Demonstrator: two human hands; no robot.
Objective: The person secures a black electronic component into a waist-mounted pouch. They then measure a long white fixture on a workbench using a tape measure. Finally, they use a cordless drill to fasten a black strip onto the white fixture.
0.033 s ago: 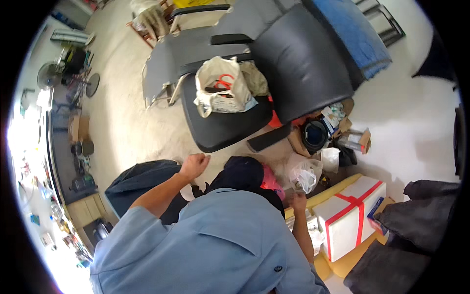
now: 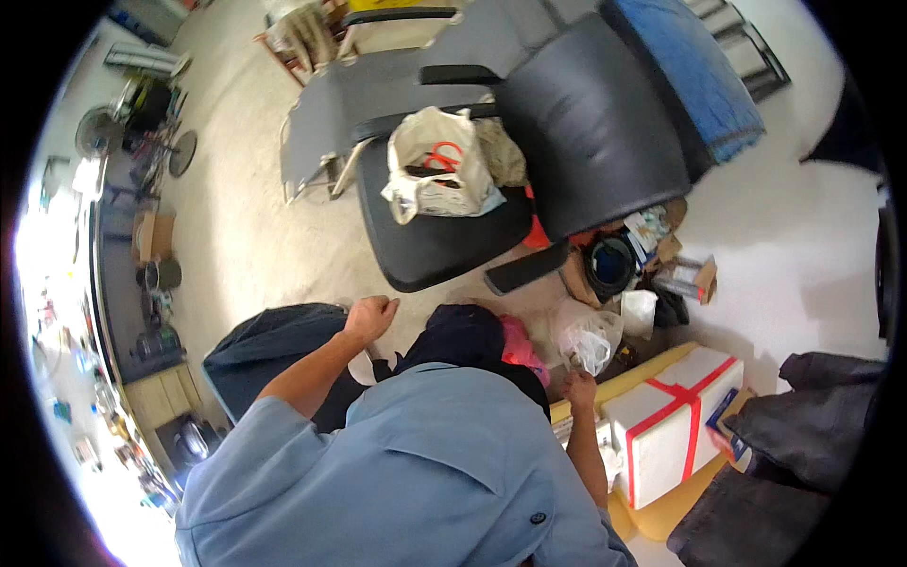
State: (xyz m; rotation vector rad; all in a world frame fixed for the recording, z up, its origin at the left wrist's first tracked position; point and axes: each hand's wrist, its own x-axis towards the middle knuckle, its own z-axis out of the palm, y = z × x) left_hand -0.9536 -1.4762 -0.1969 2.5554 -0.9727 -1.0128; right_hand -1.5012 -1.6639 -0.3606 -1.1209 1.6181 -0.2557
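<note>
My left hand (image 2: 371,319) is closed in a loose fist, with nothing seen in it, above the pale floor beside a dark cloth-covered seat (image 2: 283,331). Lower right, my right hand (image 2: 578,387) has its fingers curled together at the near end of a whitish plastic bag (image 2: 588,345). Whether it grips the bag or something small is hidden. Ahead stands a black office chair (image 2: 444,255). On its seat rests a cream cloth bag (image 2: 430,194), and red-handled scissors (image 2: 444,156) show inside its opening.
A white box with red tape (image 2: 657,439) lies on a yellow cushioned surface (image 2: 652,520) at right, near dark folded cloth (image 2: 803,425). A grey folding bed (image 2: 321,123) stands behind the chair. Clutter with a black round container (image 2: 609,265) sits by the wall; a fan (image 2: 99,132) is far left.
The view has shifted slightly, so the chair and cloth bag appear a little further right. Both hands keep nearly the same pose.
</note>
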